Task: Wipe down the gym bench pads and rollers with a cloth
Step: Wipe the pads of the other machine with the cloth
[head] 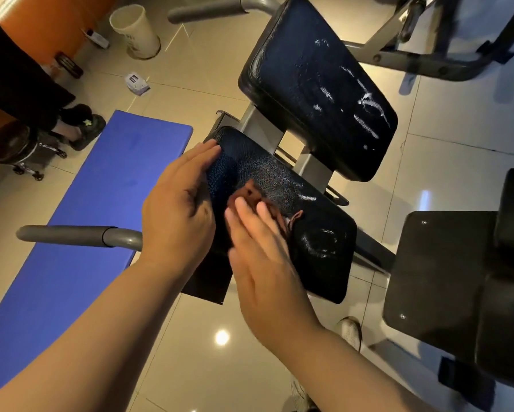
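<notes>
Right hand (264, 248) presses the brown cloth (249, 194) flat on the near pad (324, 209), fingers (243, 212) straight and close together; left hand (178, 203) rests open on its 10 o'clock edge. The pad runs 10 to 4 o'clock; white smears (321, 242) lie at 4 o'clock from the cloth

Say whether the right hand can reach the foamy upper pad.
Probably yes: the right hand, pressing the cloth on the near pad, has nothing between it and the upper pad.
</notes>
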The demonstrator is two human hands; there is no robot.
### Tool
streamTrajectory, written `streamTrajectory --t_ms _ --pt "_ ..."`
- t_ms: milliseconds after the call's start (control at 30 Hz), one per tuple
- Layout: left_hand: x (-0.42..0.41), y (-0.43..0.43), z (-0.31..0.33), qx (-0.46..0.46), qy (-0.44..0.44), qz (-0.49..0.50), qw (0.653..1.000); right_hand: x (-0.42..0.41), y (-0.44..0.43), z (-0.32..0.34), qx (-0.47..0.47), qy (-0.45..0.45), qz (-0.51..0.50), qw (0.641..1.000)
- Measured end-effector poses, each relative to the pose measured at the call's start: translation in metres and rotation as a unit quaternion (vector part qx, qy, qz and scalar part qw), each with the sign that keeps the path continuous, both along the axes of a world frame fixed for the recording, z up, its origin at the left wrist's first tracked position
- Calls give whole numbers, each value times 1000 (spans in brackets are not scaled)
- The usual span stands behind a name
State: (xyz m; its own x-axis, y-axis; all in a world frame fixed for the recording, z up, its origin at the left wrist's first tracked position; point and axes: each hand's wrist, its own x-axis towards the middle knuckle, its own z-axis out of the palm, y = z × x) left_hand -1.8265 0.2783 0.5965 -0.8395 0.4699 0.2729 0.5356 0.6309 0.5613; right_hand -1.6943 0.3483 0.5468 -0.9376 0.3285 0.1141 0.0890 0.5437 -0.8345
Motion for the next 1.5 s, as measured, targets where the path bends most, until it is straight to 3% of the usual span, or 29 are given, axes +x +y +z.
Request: streamTrajectory --t_ms 67,233,367,433,533,633,733,833,933,1033,1133,1233,1367,1433,1500 --pt "0 -1 0 9 -7 -2 1000 11 13 -10 7 -8 17 1000" --pt "2 0 0 9 -4 6 1000 -42 27 4 -101 -52 -95 989" --pt "2 0 0 7 -4 2 1000 -26 10 11 -10 2 4 1000" --pt "2 -1 -2 13 0 -2 1000 -6 24 -5 -11 -25 26 999" --pt "2 -1 -4 17 6 2 1000 -18 51 -19 -110 -98 -78 986" --pt "3 1 -2 16 5 7 1000 -57 46 -2 -120 -94 -138 979" --pt "3 2 0 5 8 8 1000 -54 27 15 -92 -26 -61 994" --pt "3 1 0 0 12 5 1000 -16 29 0 -32 -30 14 999" --pt "3 0 -2 8 12 9 1000 -24 51 -14 -101 -87 -77 988" --pt "4 1 -1 7 9 13 1000 -67 50 4 -111 -106 -150 977" --pt "4 3 2 -26 17 9 999 -71 28 22 -79 -21 -66 994" --pt "6 5 4 -59 25 3 998 -29 25 9 -22 -20 12 999" --pt "7 5 1 -83 44 -3 996 -33 60 -12 -121 -114 -97 981" --pt "7 6 1 -82 47 0 995 -60 60 -4 -113 -108 -147 977" --pt "6 6 2 -86 49 0 995 -70 45 8 -102 -57 -125 985"
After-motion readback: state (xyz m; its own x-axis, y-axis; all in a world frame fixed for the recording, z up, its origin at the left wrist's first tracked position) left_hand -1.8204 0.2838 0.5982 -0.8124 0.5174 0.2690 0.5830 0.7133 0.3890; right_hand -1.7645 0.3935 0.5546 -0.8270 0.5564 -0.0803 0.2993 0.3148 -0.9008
